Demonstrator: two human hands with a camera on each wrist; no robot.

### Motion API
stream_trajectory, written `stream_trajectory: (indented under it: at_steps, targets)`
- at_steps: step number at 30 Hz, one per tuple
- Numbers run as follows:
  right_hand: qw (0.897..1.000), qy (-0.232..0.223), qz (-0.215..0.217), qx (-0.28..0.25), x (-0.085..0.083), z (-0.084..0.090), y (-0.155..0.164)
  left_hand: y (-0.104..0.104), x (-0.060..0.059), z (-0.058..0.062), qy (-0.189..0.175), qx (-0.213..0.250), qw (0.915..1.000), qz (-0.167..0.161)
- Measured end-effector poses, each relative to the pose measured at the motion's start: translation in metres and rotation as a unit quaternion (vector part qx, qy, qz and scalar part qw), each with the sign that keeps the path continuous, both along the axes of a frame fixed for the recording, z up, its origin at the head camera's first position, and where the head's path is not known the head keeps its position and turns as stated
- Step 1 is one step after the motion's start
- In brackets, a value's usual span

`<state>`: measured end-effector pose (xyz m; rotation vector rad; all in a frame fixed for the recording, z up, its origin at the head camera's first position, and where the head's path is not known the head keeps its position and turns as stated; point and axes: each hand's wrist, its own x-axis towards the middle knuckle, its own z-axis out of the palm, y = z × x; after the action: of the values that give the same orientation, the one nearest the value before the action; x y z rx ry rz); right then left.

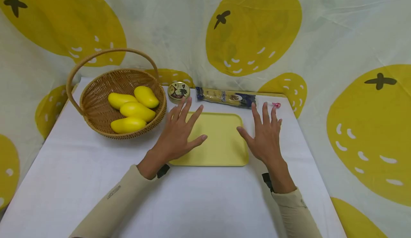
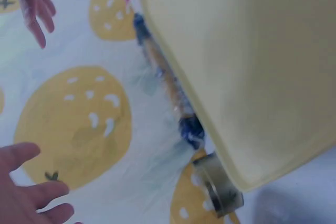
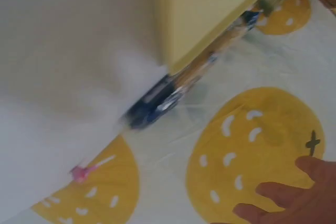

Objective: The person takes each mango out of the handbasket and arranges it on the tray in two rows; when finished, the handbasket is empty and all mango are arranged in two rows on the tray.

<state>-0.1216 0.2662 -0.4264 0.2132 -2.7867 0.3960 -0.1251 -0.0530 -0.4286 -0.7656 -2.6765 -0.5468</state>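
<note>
Over the left part of a pale yellow tray, my left hand is spread with its fingers apart, holding nothing. Past the tray's right edge, my right hand is likewise spread and holds nothing. Both hands appear raised above the table. In the left wrist view, my left hand shows at the lower left and my right hand at the upper left. Fingers of the right hand fill the lower right of the right wrist view. The tray's surface bears nothing.
A wicker basket with several yellow mangoes stands at the left. Behind the tray are a round tin, a long blue-and-gold packet and a pink lollipop. Fruit-printed cloth hangs around the table.
</note>
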Motion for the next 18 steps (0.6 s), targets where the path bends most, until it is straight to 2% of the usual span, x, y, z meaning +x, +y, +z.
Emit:
stream_trajectory:
  at_steps: [5, 9, 12, 14, 18]
  targets:
    - [0.993, 0.074, 0.065, -0.07, -0.003, 0.014, -0.026, -0.014, 0.009, 0.017, 0.044, 0.105, 0.9933, 0.019]
    - [0.98, 0.119, 0.119, -0.102, -0.005, 0.023, -0.047, -0.029, 0.017, 0.025, 0.068, 0.19, 0.9781, 0.054]
    - [0.972, 0.137, 0.15, -0.117, -0.007, 0.027, -0.064, -0.043, 0.023, 0.028, 0.091, 0.25, 0.9601, 0.086]
    - [0.967, 0.148, 0.167, -0.125, -0.007, 0.029, -0.075, -0.054, 0.028, 0.029, 0.111, 0.288, 0.9447, 0.112]
    - [0.954, 0.171, 0.198, -0.144, -0.006, 0.034, -0.097, -0.075, 0.04, 0.032, 0.138, 0.357, 0.9064, 0.179]
